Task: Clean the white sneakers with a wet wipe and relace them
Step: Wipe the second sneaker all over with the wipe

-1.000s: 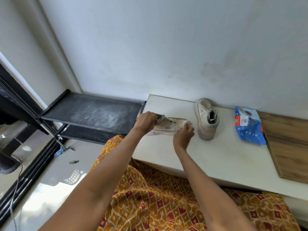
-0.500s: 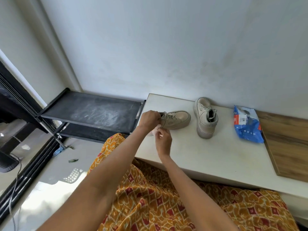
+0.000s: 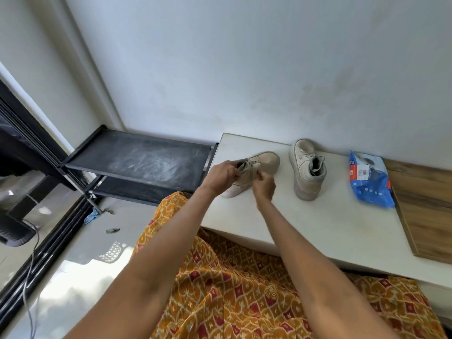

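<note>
Both hands on the near sneaker at the white bench's left end.

From my remote seat, I see the left hand gripping the heel collar of the near sneaker, which lies tipped on its side on the bench, long axis running from heel at the left to toe at the right. The right hand is curled at the lace area, nearer the toe; what it pinches I cannot tell. The second sneaker stands upright just to the right, the blue wipes pack beyond it.
</note>
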The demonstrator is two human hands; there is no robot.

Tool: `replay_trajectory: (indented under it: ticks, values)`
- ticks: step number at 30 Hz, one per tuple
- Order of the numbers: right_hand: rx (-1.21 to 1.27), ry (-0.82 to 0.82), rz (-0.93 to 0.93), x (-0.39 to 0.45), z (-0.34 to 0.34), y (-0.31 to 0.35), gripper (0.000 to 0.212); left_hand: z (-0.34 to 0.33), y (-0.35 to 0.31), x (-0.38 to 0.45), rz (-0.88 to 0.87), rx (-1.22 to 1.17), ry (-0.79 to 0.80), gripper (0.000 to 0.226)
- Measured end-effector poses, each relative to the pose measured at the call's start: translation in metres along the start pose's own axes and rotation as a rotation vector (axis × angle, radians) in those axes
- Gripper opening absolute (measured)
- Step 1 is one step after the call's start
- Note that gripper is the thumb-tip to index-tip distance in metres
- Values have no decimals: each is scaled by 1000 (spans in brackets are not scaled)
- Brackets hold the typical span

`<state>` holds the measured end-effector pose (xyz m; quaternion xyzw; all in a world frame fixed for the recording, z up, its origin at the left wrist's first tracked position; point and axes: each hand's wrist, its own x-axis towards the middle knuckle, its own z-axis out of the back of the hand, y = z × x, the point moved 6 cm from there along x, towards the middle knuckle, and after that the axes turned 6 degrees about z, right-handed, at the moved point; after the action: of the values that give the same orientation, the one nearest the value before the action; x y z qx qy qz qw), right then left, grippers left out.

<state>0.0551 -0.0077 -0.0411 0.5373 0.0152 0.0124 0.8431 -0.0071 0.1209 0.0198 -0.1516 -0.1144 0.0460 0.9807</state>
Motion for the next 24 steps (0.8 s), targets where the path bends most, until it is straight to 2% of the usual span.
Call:
replay_trajectory:
  ticks: [4, 6, 9, 12, 14, 19, 21, 24]
  values:
    - [43, -99, 11, -31, -14, 0, 20, -6, -7, 6, 128, 25, 10, 20]
    - [50, -90, 57, -43, -15, 0, 18, -5, -6, 6, 159, 35, 19, 21]
    - [34, 29, 160, -54, -11, 3, 15, 3, -4, 4, 145, 1, 63, 19]
    - [-25, 165, 213, -41, -1, 0, 17, 10, 7, 3, 43, -55, 184, 20]
    - [-51, 143, 183, -22, 13, -6, 15, 11, 19, 1, -14, -40, 228, 25]
    - [-15, -57, 45, 27, 49, -23, 19, 7, 9, -6, -72, 6, 131, 17]
    - [-13, -82, -14, 42, 53, -36, 26, 1, -14, -6, -122, -3, 143, 18]
    - [-31, -33, -84, 44, 44, -44, 22, -14, -50, 1, -129, -31, 150, 16]
